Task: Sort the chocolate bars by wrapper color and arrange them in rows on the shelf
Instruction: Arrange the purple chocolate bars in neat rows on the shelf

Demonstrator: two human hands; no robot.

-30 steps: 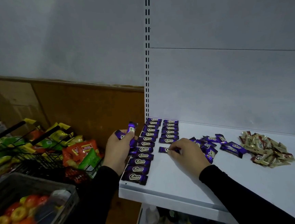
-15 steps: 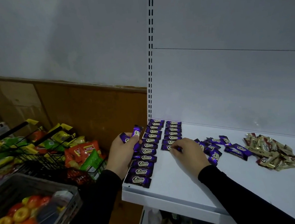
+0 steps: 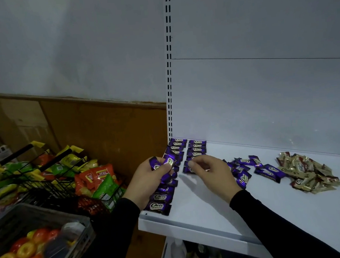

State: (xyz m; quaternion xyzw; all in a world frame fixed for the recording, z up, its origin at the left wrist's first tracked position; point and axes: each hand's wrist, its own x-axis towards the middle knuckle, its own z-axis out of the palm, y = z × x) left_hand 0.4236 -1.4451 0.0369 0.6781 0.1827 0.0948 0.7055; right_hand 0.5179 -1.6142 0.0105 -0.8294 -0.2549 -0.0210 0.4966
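Fingers of our left hand curl round small bunch of purple bars, held above left row on white shelf. Our right hand hovers by second row, fingers loosely curled; cannot tell whether they hold anything. Loose purple bars, gold pile further right.
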